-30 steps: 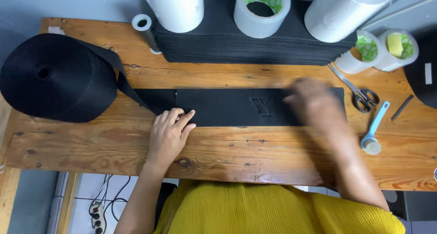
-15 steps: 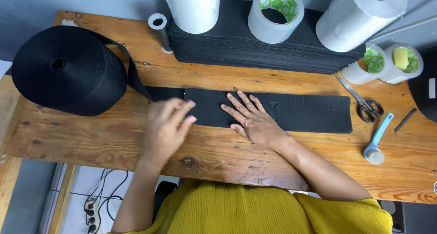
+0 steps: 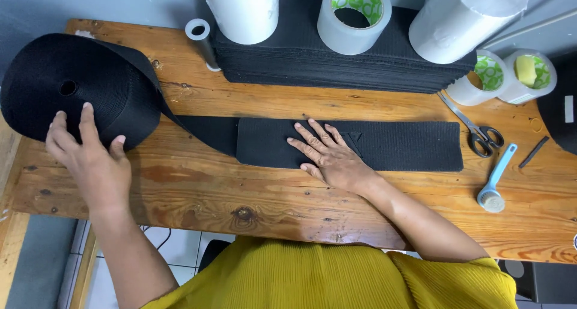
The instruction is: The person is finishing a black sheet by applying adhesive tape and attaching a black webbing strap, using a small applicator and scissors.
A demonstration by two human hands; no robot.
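Head view looks down on a wooden table (image 3: 198,192) where the left hand (image 3: 90,159) rests open on the big roll of black webbing (image 3: 72,89), fingers spread over its near edge, gripping nothing. The right hand (image 3: 330,156) lies flat, palm down, on the cut black strip (image 3: 390,145) at the table's middle (1 loose tail runs from roll to strip). Judged from this, the step goes well if the flat hand pins the strip firmly while the roll turns slowly, keeping the webbing straight. Scissors (image 3: 475,128) sit well apart.
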